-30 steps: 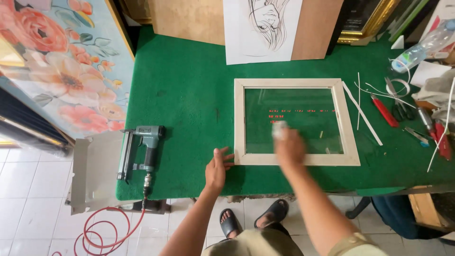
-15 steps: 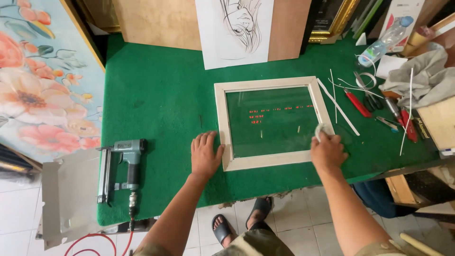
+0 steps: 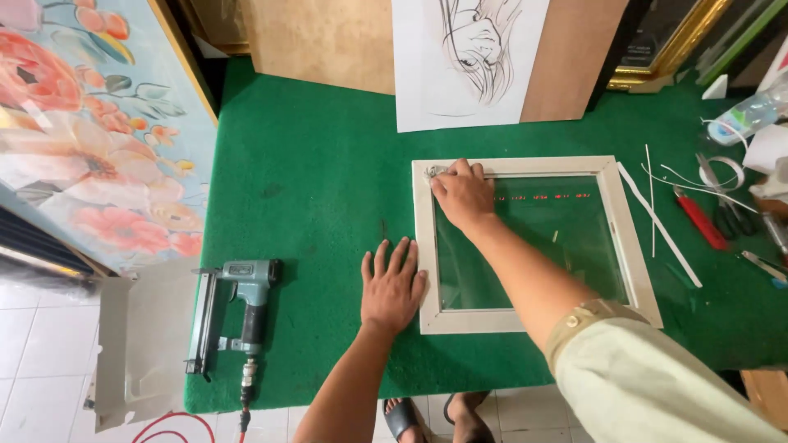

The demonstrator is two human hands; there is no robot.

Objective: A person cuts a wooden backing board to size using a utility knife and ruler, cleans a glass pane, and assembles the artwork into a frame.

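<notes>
R hand (image 3: 461, 194) is curled round a small wad of cloth (image 3: 435, 172), pressing it on the glass at the top-left corner of the pale wood frame (image 3: 630, 246), mid green table (image 3: 312, 189). L hand (image 3: 392, 287) flat, fingers spread, holding nothing, touching frame's left edge. Nail gun (image 3: 238, 316) off to the left.

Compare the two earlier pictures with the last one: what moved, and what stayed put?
The right hand, pressing a small wad of cloth, went from the glass's middle to the frame's near right corner, then across to its far left corner. The left hand stayed flat on the green mat beside the frame's left edge. The frame, the nail gun and the tools on the right kept their places.
</notes>
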